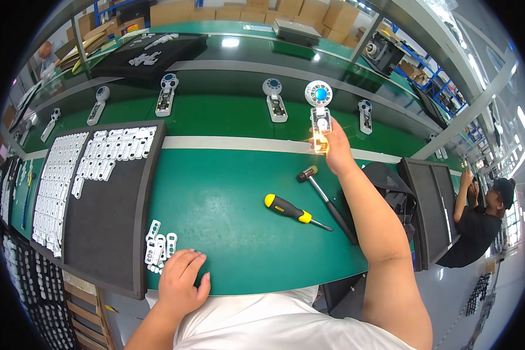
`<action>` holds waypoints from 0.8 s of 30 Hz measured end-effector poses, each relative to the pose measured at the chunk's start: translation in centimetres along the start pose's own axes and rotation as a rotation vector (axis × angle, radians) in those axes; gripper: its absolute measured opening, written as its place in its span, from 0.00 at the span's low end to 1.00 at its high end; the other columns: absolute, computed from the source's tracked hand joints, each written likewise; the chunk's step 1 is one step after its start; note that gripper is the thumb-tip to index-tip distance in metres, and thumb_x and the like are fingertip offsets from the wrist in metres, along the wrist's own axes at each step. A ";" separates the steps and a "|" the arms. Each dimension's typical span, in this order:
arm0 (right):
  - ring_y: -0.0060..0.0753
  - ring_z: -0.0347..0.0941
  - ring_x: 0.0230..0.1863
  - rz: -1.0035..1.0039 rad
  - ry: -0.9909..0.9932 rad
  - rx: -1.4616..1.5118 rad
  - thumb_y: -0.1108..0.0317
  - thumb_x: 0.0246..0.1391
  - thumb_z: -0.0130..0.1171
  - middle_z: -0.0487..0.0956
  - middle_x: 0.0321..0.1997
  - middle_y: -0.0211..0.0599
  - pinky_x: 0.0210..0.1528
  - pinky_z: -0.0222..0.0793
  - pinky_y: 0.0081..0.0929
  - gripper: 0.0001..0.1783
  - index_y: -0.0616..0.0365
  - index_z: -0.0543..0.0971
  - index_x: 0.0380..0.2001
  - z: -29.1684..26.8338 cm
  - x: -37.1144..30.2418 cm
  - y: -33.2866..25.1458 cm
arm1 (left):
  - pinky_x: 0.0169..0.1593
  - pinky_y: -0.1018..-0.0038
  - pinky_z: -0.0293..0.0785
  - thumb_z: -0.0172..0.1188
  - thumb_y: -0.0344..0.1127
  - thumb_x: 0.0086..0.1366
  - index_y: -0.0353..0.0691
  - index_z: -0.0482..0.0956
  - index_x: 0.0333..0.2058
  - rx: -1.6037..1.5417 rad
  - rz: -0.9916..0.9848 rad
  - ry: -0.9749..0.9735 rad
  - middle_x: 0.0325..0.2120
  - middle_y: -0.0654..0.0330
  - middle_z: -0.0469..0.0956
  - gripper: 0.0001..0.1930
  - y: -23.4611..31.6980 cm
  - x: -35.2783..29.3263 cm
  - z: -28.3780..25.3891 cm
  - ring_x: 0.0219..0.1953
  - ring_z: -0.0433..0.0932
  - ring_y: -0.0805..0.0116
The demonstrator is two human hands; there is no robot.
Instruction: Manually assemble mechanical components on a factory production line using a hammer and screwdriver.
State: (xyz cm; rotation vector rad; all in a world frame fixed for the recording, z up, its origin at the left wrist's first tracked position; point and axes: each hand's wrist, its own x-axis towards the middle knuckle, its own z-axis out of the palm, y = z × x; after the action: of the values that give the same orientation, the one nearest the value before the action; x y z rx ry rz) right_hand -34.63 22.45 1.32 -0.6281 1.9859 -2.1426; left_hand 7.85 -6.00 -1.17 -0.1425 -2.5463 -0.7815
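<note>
My right hand (pixel 337 147) is stretched far forward, its fingers around the lower end of a white device with a round vented head (pixel 319 94) and a blue centre. A bright orange glow shows on the device's lower part beside my fingers. My left hand (pixel 184 281) rests at the near edge of the green table (pixel 227 204), its fingers loosely spread and holding nothing. Just beyond its fingertips lies a small heap of white plastic parts (pixel 157 248). Between my arms lie a yellow-and-black screwdriver (pixel 289 209) and a small hammer (pixel 328 201).
Similar white devices (pixel 275 102) lie spaced along a green conveyor belt (pixel 216 111) ahead. At left stands a black foam tray (pixel 105 233) with rows of white parts. A black bag (pixel 391 192) and another dark tray (pixel 429 198) are at right, near a seated co-worker (pixel 478 221).
</note>
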 end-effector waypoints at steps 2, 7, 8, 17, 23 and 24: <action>0.36 0.85 0.44 -0.001 0.001 0.006 0.69 0.76 0.43 0.83 0.57 0.45 0.46 0.85 0.35 0.28 0.53 0.64 0.76 0.0 -0.1 0.0 | 0.57 0.53 0.79 0.70 0.26 0.51 0.32 0.83 0.49 -0.001 -0.003 0.000 0.47 0.47 0.83 0.23 0.0 0.0 0.0 0.53 0.82 0.42; 0.36 0.85 0.45 -0.036 0.001 0.013 0.68 0.74 0.45 0.83 0.56 0.45 0.46 0.85 0.35 0.28 0.53 0.65 0.76 0.0 -0.1 0.1 | 0.57 0.54 0.79 0.70 0.26 0.51 0.33 0.84 0.49 0.001 -0.011 -0.005 0.47 0.48 0.83 0.23 0.1 0.0 -0.1 0.52 0.82 0.43; 0.36 0.85 0.45 -0.053 -0.001 0.010 0.68 0.74 0.45 0.83 0.56 0.45 0.46 0.85 0.35 0.29 0.54 0.65 0.75 0.0 -0.1 0.0 | 0.57 0.54 0.79 0.70 0.26 0.51 0.33 0.84 0.48 0.003 -0.013 -0.004 0.47 0.48 0.83 0.23 0.1 0.0 -0.1 0.52 0.82 0.43; 0.36 0.85 0.43 -0.040 -0.017 0.066 0.67 0.70 0.47 0.83 0.54 0.46 0.45 0.84 0.34 0.30 0.56 0.67 0.73 -0.4 0.4 -0.4 | 0.57 0.55 0.80 0.70 0.27 0.51 0.34 0.84 0.48 0.000 -0.011 0.005 0.46 0.49 0.83 0.22 0.0 -0.1 0.0 0.52 0.82 0.44; 0.37 0.85 0.42 -0.052 -0.019 0.108 0.65 0.67 0.49 0.83 0.54 0.47 0.45 0.84 0.34 0.31 0.58 0.68 0.72 -0.2 0.4 -0.6 | 0.56 0.55 0.80 0.70 0.26 0.51 0.34 0.84 0.47 0.003 -0.010 -0.005 0.46 0.49 0.83 0.22 0.0 0.1 -0.1 0.52 0.82 0.44; 0.37 0.85 0.42 -0.063 -0.013 0.081 0.65 0.67 0.49 0.83 0.54 0.47 0.45 0.84 0.35 0.31 0.58 0.68 0.72 -0.2 0.3 -0.5 | 0.56 0.55 0.80 0.70 0.26 0.51 0.34 0.84 0.47 0.005 -0.008 -0.006 0.46 0.49 0.83 0.22 0.0 0.1 -0.1 0.51 0.82 0.44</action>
State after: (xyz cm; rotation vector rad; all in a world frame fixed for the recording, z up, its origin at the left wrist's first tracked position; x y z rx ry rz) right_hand -34.93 22.55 1.90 -0.6992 1.8862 -2.2360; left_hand 7.79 -6.05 -1.06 -0.1336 -2.5554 -0.7790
